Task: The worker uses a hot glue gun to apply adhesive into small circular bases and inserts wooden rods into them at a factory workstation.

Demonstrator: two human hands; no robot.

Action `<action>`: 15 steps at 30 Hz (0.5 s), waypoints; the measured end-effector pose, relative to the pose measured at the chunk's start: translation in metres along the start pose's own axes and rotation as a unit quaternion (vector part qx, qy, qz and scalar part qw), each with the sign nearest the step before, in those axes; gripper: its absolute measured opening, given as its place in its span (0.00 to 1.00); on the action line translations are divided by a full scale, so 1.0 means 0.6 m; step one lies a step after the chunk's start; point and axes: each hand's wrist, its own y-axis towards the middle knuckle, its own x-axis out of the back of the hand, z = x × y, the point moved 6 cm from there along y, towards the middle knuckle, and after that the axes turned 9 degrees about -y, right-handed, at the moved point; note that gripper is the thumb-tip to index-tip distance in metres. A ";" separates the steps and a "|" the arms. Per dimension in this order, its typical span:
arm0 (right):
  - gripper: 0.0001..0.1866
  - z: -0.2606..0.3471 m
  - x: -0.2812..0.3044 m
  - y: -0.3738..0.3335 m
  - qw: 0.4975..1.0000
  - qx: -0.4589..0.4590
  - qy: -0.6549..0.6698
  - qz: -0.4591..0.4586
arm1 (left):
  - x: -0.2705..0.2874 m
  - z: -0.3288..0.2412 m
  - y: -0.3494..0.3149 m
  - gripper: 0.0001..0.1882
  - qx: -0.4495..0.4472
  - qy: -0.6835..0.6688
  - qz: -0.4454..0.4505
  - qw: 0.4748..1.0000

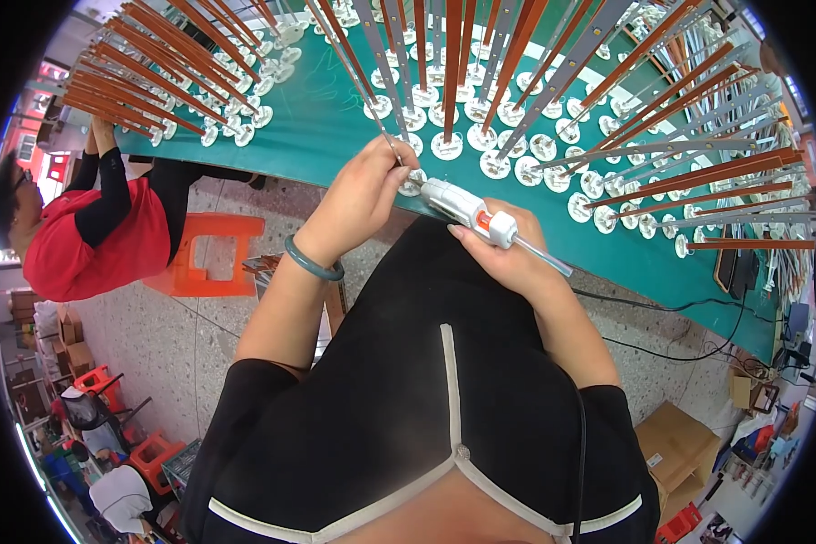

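A white glue gun (pixel 459 203) with an orange part is gripped in my right hand (pixel 515 258), and a clear glue stick (pixel 544 256) sticks out of its rear. Its nozzle end lies against a small round white base (pixel 412 186) at the table's near edge. My left hand (pixel 361 197) pinches the lower end of a thin strip (pixel 361 83), just above that base. The strip leans up and away to the left. Whether the nozzle touches the strip is too small to tell.
Many brown and grey strips on round white bases (pixel 496 164) stand on the green table (pixel 308 136) ahead. Another person in red (pixel 109 231) works at the left by an orange stool (pixel 210 256). Black cables (pixel 662 306) hang at right; a cardboard box (pixel 678 449) sits on the floor.
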 end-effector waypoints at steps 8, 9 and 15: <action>0.16 -0.056 0.008 -0.030 0.985 -0.077 0.144 0.052 | 0.004 0.015 -0.004 0.06 0.045 -0.072 -0.057 0.995; 0.17 -0.077 0.006 -0.046 0.942 -0.147 0.294 0.067 | 0.007 0.023 -0.011 0.07 0.085 -0.123 -0.088 0.985; 0.18 -0.119 0.042 -0.071 0.849 -0.016 0.524 -0.063 | -0.042 -0.016 0.025 0.06 0.007 -0.056 -0.083 0.995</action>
